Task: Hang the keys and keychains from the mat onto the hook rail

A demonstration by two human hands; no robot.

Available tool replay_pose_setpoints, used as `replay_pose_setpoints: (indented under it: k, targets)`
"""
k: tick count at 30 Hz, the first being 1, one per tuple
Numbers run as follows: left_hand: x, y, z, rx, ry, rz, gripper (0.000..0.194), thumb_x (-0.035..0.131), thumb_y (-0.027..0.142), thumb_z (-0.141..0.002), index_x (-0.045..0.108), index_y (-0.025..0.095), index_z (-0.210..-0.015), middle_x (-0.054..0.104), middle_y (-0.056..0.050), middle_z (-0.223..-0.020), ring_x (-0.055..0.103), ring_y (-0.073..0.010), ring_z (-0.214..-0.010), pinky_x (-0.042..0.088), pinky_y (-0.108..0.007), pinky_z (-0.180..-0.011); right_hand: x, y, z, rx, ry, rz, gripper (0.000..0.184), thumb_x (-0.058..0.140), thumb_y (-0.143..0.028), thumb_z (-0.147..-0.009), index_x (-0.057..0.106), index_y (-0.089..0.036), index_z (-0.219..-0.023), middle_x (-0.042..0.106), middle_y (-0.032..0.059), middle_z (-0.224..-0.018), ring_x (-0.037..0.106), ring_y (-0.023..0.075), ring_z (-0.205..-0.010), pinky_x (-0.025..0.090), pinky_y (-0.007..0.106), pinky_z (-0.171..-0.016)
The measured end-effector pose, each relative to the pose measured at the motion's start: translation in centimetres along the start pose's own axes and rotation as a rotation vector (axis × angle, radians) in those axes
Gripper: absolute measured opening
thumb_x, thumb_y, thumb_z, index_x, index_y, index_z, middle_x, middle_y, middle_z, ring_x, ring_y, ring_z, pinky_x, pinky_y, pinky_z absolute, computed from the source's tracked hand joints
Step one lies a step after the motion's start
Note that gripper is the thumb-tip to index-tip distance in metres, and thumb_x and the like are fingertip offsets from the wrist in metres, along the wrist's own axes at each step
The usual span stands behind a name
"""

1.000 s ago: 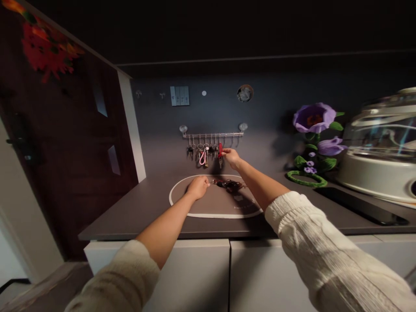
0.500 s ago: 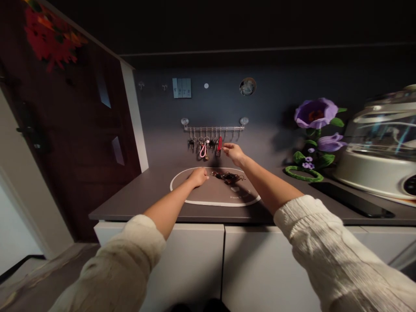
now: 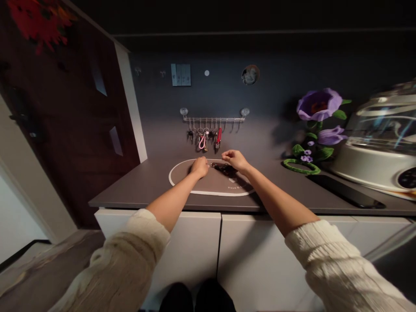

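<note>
1. Near the middle of the frame, a dark bundle of keys (image 3: 224, 168) lies on the oval mat (image 3: 180, 174) on the counter (image 3: 134, 184); its separate pieces are too small to tell.
2. Just left of it, the left hand (image 3: 200, 167) is low at the mat, fingers curled, tips just beside the bundle's end; whether they grip anything, I cannot tell.
3. Right of centre, the right hand (image 3: 236, 160) is at the bundle's upper right, thumb and forefinger nearly together; I cannot tell whether something small sits between them.
4. Above both hands, a clear rack (image 3: 212, 119) bears hanging keys, a pink loop (image 3: 202, 142) and, farthest right, a red holder (image 3: 219, 135).
5. Toward the right edge stand purple flowers (image 3: 307, 106) and a white appliance (image 3: 367, 164).
</note>
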State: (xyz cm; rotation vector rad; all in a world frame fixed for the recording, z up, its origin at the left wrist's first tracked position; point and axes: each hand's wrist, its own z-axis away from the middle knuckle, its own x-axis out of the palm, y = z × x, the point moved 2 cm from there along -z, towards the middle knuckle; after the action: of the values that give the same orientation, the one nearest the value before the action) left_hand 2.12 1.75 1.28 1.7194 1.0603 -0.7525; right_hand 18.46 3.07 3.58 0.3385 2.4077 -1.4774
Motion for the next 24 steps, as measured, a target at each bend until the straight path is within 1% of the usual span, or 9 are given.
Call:
replay_pose_setpoints:
  k: [5,8,11,14,19,22,24]
  targets:
    - [0.1,0.5,0.9,0.071,0.072,0.002,0.015,0.05,0.022,-0.079,0.058,0.015,-0.091,0.062,-0.01,-0.099,0.056,-0.0171,-0.092,0.039,-0.026,-0.078,-1.0,1.3,1.0,-0.044,-0.042,0.253,0.004,0.059,-0.016,-0.069,0.062,-0.016,-0.066,0.062,-0.0009,-0.06,0.051,0.0084,-0.055,0.037,0.019,-0.057]
    - [0.1,0.7,1.1,0.118,0.078,0.001,0.015,0.048,0.02,-0.08,0.058,0.016,-0.09,0.061,-0.009,-0.097,0.055,-0.0171,-0.091,0.039,-0.027,-0.079,-1.3,1.1,1.0,-0.108,-0.059,0.438,0.004,0.063,-0.014,-0.065,0.064,-0.017,-0.064,0.064,-0.0001,-0.063,0.053,0.0096,-0.059,0.036,0.02,-0.059]
    - [0.0,0.8,1.3,0.151,0.068,-0.002,0.015,0.046,0.019,-0.081,0.058,0.016,-0.09,0.06,-0.009,-0.097,0.054,-0.0166,-0.089,0.039,-0.027,-0.08,-1.2,0.9,0.8,-0.161,-0.099,0.549,0.008,0.063,-0.011,-0.064,0.066,-0.018,-0.064,0.063,-0.0001,-0.06,0.053,0.0104,-0.059,0.036,0.02,-0.059]
    - [0.0,0.9,1.4,0.18,0.068,0.002,0.015,0.045,0.018,-0.081,0.057,0.016,-0.09,0.059,-0.008,-0.096,0.054,-0.0161,-0.089,0.039,-0.027,-0.08,-1.1,1.0,0.7,-0.204,-0.126,0.626,0.011,0.061,-0.01,-0.066,0.067,-0.019,-0.065,0.063,0.0003,-0.058,0.053,0.0107,-0.058,0.035,0.02,-0.059]
    - [-0.1,1.0,1.5,0.256,0.084,0.027,0.015,0.043,0.016,-0.082,0.056,0.016,-0.088,0.058,-0.008,-0.093,0.052,-0.0163,-0.089,0.039,-0.028,-0.081,-1.0,1.0,0.5,-0.269,-0.116,0.747,0.008,0.062,-0.012,-0.067,0.066,-0.017,-0.063,0.065,0.0041,-0.069,0.053,0.0121,-0.064,0.034,0.02,-0.062]
    - [-0.1,1.0,1.5,0.291,0.106,0.033,0.014,0.042,0.016,-0.082,0.056,0.016,-0.087,0.058,-0.008,-0.093,0.052,-0.0163,-0.088,0.039,-0.028,-0.08,-1.0,0.9,0.5,-0.273,-0.108,0.748,0.008,0.06,-0.013,-0.069,0.065,-0.016,-0.064,0.065,0.0062,-0.074,0.053,0.0128,-0.067,0.035,0.021,-0.063]
    - [-0.1,1.1,1.5,0.313,0.115,0.036,0.015,0.042,0.016,-0.083,0.056,0.016,-0.087,0.058,-0.007,-0.093,0.052,-0.016,-0.088,0.039,-0.028,-0.08,-1.0,0.8,0.5,-0.25,-0.098,0.717,0.008,0.059,-0.014,-0.07,0.065,-0.015,-0.066,0.065,0.0063,-0.076,0.053,0.0126,-0.067,0.035,0.02,-0.063]
